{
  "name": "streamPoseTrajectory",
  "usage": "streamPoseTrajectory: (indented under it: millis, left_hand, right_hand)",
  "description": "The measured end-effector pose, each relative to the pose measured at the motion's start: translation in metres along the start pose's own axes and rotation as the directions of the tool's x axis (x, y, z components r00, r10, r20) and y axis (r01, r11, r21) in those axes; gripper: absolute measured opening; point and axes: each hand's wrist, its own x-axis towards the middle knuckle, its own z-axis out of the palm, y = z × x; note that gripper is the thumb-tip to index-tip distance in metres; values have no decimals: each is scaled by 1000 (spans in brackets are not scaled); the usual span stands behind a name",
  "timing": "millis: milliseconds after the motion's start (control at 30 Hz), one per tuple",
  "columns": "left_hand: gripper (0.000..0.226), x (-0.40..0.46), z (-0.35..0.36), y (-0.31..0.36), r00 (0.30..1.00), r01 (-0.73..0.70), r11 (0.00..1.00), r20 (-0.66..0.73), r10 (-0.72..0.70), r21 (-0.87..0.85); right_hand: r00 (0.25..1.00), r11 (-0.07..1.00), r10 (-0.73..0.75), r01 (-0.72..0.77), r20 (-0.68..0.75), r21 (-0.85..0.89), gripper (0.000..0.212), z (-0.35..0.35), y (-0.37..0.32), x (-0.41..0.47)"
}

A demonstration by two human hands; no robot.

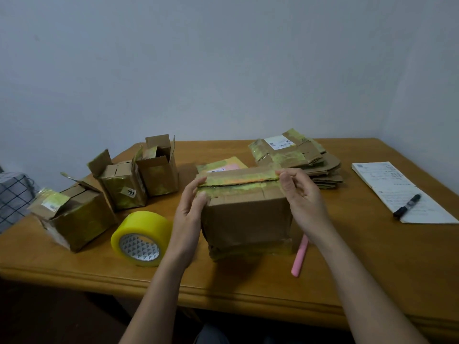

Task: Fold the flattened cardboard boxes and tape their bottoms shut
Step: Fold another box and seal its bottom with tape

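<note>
Closest in, the left hand (191, 207) and right hand (301, 194) each pinch an end of the brown, tape-scarred cardboard box (246, 214), mid-frame on the wooden counter (360, 256). Its flap seam runs left-right between them; the yellow tape roll (141, 238) sits nearer the left hand.

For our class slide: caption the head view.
Both hands fold a cardboard box's flaps beside yellow tape.

Dim, flat indoor light with a greenish-yellow cast. Soft shadows fall beneath the forearms on the table (347, 281). Wide-angle bending curves the table edge nearest the wrists; detail everywhere is slightly soft.
</note>
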Motion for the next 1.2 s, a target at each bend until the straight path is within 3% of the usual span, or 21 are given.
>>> streamPoseTrajectory:
  millis: [133, 300, 367, 467, 567, 700, 833, 1033, 1200]
  left_hand:
    - [38, -3, 2, -3, 1000, -17, 999, 23, 18, -34]
    - [55, 3, -2, -1, 1000, -3, 988, 12, 1, 152]
    - [53, 2, -4, 1, 1000, -15, 970, 5, 14, 244]
    - [52, -4, -6, -6, 1000, 29, 948, -20, -24, 316]
    - [61, -5, -7, -9, 998, 51, 963, -56, -37, 265]
    - [36, -5, -5, -18, 998, 54, 986, -53, -46, 158]
    - [34, -13, -6, -32, 995, 82, 982, -75, -70, 168]
    - [29, -21, -12, -34, 996, 75, 990, -62, -68, 121]
    - [29, -27, -13, -38, 997, 11, 992, -80, 0, 129]
  right_hand:
    - [1000, 997, 8, -6, -24, 82, 28, 5, 6, -1]
    - [994, 991, 112, -113, -8, -75, 70, 9, -6, 13]
    - [991, 980, 134, -133, -5, -148, 74, 7, -6, 15]
    - [981, 967, 192, -184, 29, -178, 70, 7, 5, 5]
    - [991, 989, 131, -131, -4, -69, 62, 10, 12, -3]
    - [994, 994, 111, -111, -13, -15, 43, 17, 26, -8]
    - [984, 984, 176, -176, 0, 1, 30, 20, 46, -17]
    - [984, 978, 179, -177, 10, -113, 35, 15, 39, -23]
    - [998, 952, 9, 10, 62, -305, 33, 15, 35, -25]
